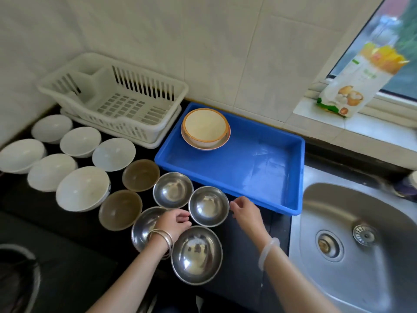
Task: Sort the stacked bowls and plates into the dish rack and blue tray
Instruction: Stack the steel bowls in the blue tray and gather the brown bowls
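Steel sink (361, 256) at right of a dark counter (248, 256). Beside it, the blue tray (248, 177) holds a cream bowl (204, 125) on a plate (198, 145) in its far-left corner, with the rack (117, 100) to its left. Six white bowls (82, 188), four steel bowls (172, 189) and two brown bowls (141, 175) cover the counter. The left hand (176, 220) and right hand (244, 208) flank the rightmost steel bowl (208, 206), fingers loosely curled at its rim; whether they grip it cannot be told.
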`<action>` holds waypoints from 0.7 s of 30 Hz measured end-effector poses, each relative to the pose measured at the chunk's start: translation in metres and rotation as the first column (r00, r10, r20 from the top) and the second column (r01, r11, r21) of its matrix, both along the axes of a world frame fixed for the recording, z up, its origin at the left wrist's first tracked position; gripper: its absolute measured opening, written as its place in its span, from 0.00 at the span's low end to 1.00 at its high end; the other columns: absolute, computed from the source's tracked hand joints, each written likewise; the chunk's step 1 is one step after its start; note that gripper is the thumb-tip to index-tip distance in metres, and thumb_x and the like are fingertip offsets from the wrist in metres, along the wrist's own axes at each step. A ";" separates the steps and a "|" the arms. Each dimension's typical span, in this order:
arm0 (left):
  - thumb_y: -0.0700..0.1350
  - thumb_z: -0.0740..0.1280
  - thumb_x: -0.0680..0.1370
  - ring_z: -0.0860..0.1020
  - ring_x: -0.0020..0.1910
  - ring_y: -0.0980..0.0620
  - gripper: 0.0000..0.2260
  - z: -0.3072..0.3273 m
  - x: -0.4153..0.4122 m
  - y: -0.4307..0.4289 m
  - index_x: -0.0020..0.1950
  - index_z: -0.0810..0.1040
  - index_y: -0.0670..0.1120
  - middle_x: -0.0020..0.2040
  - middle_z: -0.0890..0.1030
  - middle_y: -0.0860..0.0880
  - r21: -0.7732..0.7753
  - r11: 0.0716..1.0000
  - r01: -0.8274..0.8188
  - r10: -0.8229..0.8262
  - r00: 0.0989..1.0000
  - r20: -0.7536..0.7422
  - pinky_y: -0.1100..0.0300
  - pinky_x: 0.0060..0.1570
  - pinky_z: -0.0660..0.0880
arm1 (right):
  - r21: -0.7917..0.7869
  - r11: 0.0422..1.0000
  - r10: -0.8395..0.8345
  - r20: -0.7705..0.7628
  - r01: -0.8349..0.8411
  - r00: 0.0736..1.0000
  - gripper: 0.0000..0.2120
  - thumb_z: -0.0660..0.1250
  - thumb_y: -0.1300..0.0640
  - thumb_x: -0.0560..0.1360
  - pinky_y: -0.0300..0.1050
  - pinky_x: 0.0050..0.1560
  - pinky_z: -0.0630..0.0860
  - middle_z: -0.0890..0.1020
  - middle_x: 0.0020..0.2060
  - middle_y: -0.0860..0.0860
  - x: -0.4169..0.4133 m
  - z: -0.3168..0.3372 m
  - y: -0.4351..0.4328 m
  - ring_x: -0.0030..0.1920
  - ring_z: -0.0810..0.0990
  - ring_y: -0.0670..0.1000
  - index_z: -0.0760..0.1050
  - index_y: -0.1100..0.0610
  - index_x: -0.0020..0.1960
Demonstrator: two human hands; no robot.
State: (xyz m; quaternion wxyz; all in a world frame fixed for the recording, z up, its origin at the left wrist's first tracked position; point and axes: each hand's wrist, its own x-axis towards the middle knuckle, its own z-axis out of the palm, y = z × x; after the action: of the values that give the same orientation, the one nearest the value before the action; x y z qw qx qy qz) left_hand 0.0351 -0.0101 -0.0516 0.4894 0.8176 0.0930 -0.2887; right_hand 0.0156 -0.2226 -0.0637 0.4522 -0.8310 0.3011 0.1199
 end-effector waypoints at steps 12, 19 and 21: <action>0.36 0.66 0.72 0.81 0.51 0.50 0.11 -0.007 -0.016 -0.009 0.51 0.82 0.47 0.50 0.84 0.48 0.312 0.929 0.199 -0.239 0.966 0.097 0.59 0.55 0.75 | 0.330 0.922 -0.177 -0.109 0.204 0.978 0.07 0.63 0.64 0.76 0.35 0.30 0.79 0.81 0.41 0.54 -0.002 -0.013 0.021 0.39 0.82 0.49 0.77 0.58 0.41; 0.41 0.69 0.72 0.81 0.48 0.51 0.07 -0.008 -0.017 -0.006 0.48 0.83 0.46 0.47 0.85 0.48 0.295 0.941 0.164 -0.208 0.970 0.126 0.63 0.49 0.74 | 0.364 0.898 -0.233 -0.081 0.246 0.969 0.09 0.63 0.67 0.75 0.35 0.28 0.78 0.83 0.40 0.56 -0.008 0.011 0.010 0.32 0.85 0.50 0.79 0.61 0.38; 0.44 0.70 0.71 0.81 0.48 0.51 0.07 -0.009 -0.016 -0.007 0.48 0.83 0.46 0.47 0.85 0.48 0.282 0.948 0.146 -0.188 0.974 0.129 0.61 0.49 0.74 | 0.373 0.896 -0.236 -0.052 0.238 0.970 0.10 0.63 0.67 0.74 0.35 0.29 0.78 0.84 0.37 0.55 -0.012 0.017 0.006 0.31 0.85 0.49 0.80 0.61 0.37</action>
State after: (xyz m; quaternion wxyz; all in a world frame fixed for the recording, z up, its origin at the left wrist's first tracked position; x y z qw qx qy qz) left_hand 0.0195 -0.0170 -0.0604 0.3525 0.9016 0.0236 -0.2496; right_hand 0.0033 -0.2166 -0.0467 0.6137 -0.6853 0.3727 0.1218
